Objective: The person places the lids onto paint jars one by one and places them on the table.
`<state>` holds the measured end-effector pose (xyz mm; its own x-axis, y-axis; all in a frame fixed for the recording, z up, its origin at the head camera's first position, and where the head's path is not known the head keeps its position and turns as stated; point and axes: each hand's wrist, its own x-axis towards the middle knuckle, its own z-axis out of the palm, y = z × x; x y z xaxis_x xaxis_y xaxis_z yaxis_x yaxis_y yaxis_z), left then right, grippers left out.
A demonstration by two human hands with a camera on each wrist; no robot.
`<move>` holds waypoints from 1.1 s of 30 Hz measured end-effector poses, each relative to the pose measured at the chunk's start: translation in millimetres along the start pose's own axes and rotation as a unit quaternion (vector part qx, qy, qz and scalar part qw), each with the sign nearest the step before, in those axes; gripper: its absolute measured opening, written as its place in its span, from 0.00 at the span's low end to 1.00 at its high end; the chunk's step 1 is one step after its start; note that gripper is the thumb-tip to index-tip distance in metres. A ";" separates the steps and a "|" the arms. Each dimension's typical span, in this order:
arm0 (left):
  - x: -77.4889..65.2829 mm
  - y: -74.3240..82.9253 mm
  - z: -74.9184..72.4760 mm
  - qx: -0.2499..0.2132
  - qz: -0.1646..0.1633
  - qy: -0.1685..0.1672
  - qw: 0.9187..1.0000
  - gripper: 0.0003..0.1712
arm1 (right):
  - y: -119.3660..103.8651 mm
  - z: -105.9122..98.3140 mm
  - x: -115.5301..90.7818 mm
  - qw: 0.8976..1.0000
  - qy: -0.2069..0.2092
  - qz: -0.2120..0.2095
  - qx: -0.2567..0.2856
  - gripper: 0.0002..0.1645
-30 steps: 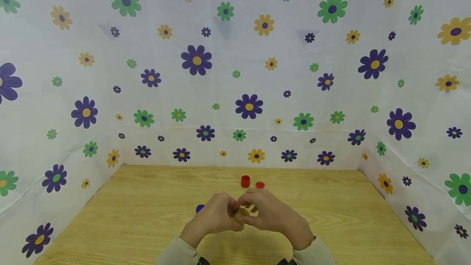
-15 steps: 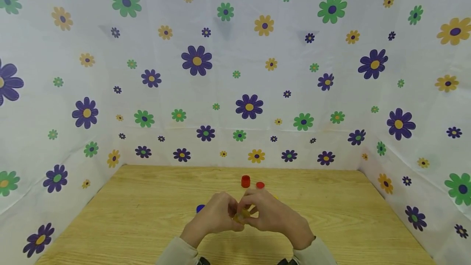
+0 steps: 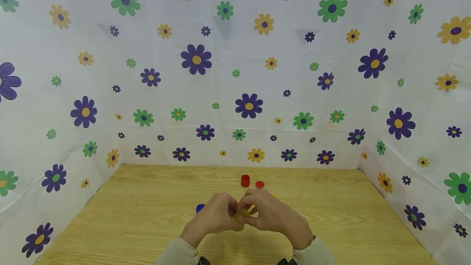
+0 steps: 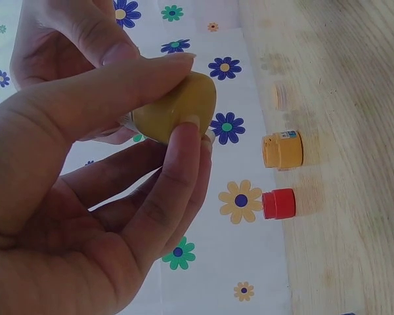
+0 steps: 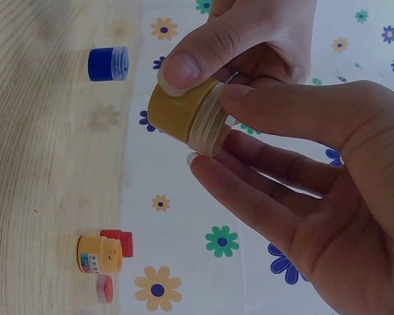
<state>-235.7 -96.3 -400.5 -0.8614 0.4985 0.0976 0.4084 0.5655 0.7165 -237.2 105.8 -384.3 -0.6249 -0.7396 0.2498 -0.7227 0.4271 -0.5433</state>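
Note:
My left hand (image 3: 217, 214) grips the body of a mustard-yellow paint jar (image 5: 177, 113), thumb on one side and fingers on the other. The jar is tilted and held above the table. Its clear ribbed screw lid (image 5: 209, 123) sits on the jar's mouth, and my right hand (image 3: 272, 214) pinches that lid between thumb and fingers. In the left wrist view the lid is mostly hidden behind my left hand. Seen from the head, fingers cover much of the jar.
On the wooden table (image 3: 147, 216) a blue paint jar (image 5: 108, 63) with a clear lid stands left of my hands. Beyond them are a red jar (image 3: 245, 180), a red lid (image 3: 260, 184) and an orange-yellow jar (image 4: 284, 150). A pale lid (image 4: 281, 97) lies nearby. Flowered cloth surrounds the table.
The fingers of my right hand have shifted slightly around the lid since a second ago. Both hands and the jar stay in about the same place.

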 end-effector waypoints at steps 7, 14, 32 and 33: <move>0.3 0.5 -0.5 0.003 0.004 0.000 1.000 0.10 | -0.5 -1.0 0.6 1.000 -0.002 0.005 0.006 0.06; 0.3 0.9 0.1 0.002 0.002 0.002 1.000 0.09 | 0.1 -1.7 1.5 1.000 -0.004 0.018 -0.003 0.06; -0.5 0.2 -2.5 -0.006 -0.004 -0.003 1.000 0.10 | 0.8 -2.3 0.3 1.000 -0.003 -0.022 -0.019 0.09; -0.4 0.2 -2.5 -0.006 -0.004 -0.003 1.000 0.10 | 1.1 -2.2 0.4 1.000 -0.004 -0.023 -0.018 0.08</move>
<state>-236.1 -98.1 -398.7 -0.8627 0.4979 0.0884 0.3980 0.5607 0.7261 -238.8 107.2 -383.1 -0.5883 -0.7629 0.2682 -0.7610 0.4102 -0.5026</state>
